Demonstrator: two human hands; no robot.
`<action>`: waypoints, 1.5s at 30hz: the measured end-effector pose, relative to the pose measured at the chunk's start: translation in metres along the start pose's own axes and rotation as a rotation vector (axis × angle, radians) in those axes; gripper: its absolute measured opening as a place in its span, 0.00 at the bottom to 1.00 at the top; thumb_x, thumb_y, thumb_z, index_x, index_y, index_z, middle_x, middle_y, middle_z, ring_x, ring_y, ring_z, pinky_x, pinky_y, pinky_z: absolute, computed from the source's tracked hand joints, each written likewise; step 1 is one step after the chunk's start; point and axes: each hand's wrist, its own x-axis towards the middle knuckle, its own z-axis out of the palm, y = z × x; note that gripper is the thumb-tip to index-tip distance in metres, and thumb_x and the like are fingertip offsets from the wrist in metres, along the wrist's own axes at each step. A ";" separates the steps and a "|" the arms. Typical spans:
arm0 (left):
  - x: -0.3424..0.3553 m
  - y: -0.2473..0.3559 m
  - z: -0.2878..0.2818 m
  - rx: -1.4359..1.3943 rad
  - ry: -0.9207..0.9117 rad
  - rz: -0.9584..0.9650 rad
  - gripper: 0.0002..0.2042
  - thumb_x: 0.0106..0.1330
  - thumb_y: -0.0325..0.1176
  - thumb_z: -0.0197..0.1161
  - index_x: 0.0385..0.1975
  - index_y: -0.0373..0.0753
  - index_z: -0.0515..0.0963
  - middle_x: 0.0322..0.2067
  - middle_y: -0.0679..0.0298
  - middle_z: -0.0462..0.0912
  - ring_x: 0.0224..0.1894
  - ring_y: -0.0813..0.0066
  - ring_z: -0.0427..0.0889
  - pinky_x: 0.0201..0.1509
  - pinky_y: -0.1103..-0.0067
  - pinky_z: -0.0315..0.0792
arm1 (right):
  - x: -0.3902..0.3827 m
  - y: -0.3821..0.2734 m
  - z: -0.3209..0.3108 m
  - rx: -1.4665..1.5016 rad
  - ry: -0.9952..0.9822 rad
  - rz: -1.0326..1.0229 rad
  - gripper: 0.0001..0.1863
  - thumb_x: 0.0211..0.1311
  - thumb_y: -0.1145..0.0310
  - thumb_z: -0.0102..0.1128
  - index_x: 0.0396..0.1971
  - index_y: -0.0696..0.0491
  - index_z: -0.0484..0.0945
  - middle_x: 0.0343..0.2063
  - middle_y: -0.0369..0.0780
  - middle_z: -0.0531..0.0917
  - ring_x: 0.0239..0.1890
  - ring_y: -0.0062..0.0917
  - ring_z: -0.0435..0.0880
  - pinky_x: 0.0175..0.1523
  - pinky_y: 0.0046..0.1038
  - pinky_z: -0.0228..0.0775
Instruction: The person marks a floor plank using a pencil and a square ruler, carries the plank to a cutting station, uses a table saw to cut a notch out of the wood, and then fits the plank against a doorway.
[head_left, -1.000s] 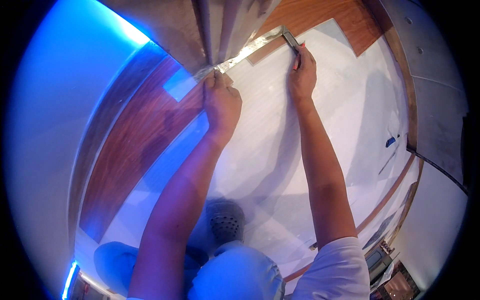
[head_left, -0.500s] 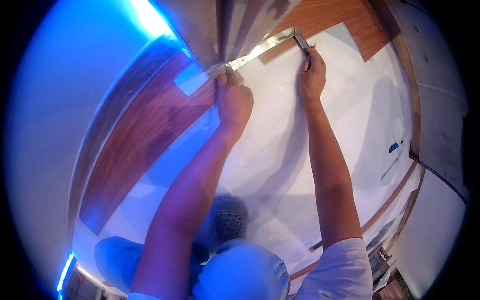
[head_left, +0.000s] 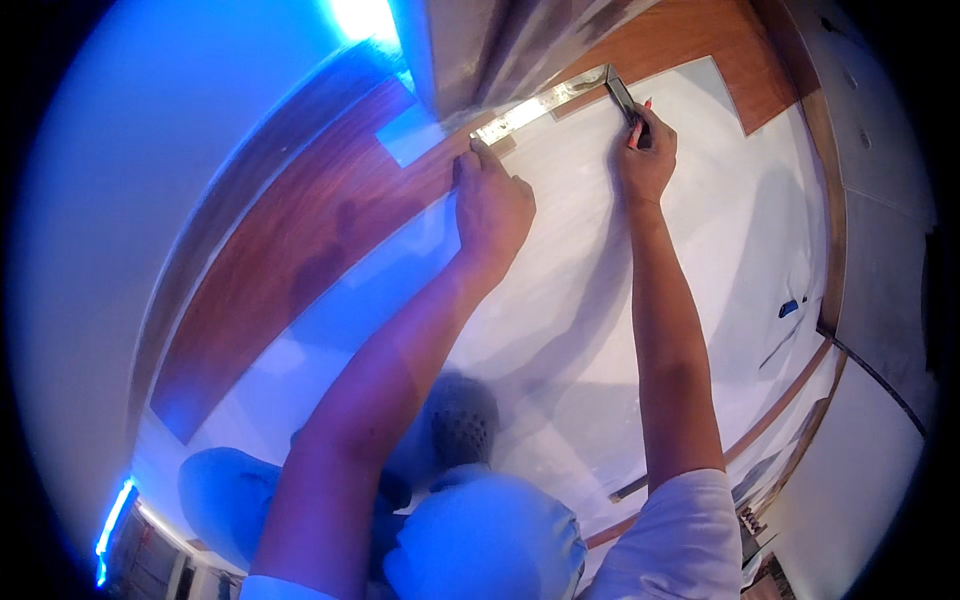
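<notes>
A try square with a shiny metal blade (head_left: 540, 108) and a dark handle (head_left: 620, 95) lies along the foot of a wall corner. My left hand (head_left: 495, 210) is closed at the blade's near left end, its fingertips pinching or pressing there. At the other end my right hand (head_left: 652, 165) grips the handle. A thin red stick, like a pencil (head_left: 634, 134), pokes out between the right fingers; its tip is partly hidden. Under the blade's left end is the edge of reddish-brown wood-look planks (head_left: 300, 245).
The wall corner (head_left: 465, 50) juts down between my hands and the far planks (head_left: 690, 40). White underlay (head_left: 560, 270) spreads under my arms. A small blue tool (head_left: 788, 309) lies at the right, near a brown skirting strip (head_left: 833, 210). My shoe (head_left: 462, 415) rests below my left forearm.
The view has shifted slightly, and both hands with the square now appear a little farther right. More of the square's left end shows beyond my left fingers. Both hands keep their hold.
</notes>
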 end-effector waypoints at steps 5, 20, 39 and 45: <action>-0.014 -0.014 -0.007 0.197 -0.039 0.059 0.32 0.61 0.29 0.61 0.64 0.17 0.65 0.61 0.37 0.68 0.65 0.43 0.69 0.70 0.61 0.67 | -0.002 -0.001 0.000 0.096 -0.025 -0.050 0.16 0.57 0.77 0.65 0.46 0.50 0.86 0.41 0.40 0.87 0.47 0.35 0.82 0.55 0.33 0.76; -0.013 -0.041 0.015 0.224 0.112 0.451 0.31 0.59 0.33 0.63 0.64 0.25 0.70 0.69 0.46 0.64 0.73 0.49 0.62 0.78 0.58 0.56 | -0.001 -0.007 -0.007 0.096 -0.089 -0.170 0.18 0.53 0.79 0.69 0.46 0.51 0.86 0.44 0.42 0.87 0.47 0.35 0.84 0.55 0.32 0.78; -0.011 -0.039 0.016 0.162 0.136 0.411 0.32 0.59 0.33 0.62 0.64 0.27 0.69 0.68 0.45 0.65 0.72 0.48 0.62 0.78 0.56 0.57 | 0.002 -0.008 -0.009 0.090 -0.114 -0.246 0.17 0.55 0.78 0.68 0.46 0.51 0.85 0.41 0.41 0.87 0.45 0.35 0.84 0.54 0.33 0.77; -0.009 -0.036 0.016 0.144 0.130 0.406 0.32 0.58 0.34 0.62 0.64 0.26 0.69 0.66 0.45 0.66 0.72 0.48 0.62 0.78 0.56 0.57 | -0.006 -0.008 -0.014 0.153 -0.048 -0.153 0.13 0.63 0.75 0.65 0.48 0.55 0.84 0.43 0.42 0.86 0.47 0.33 0.83 0.56 0.32 0.75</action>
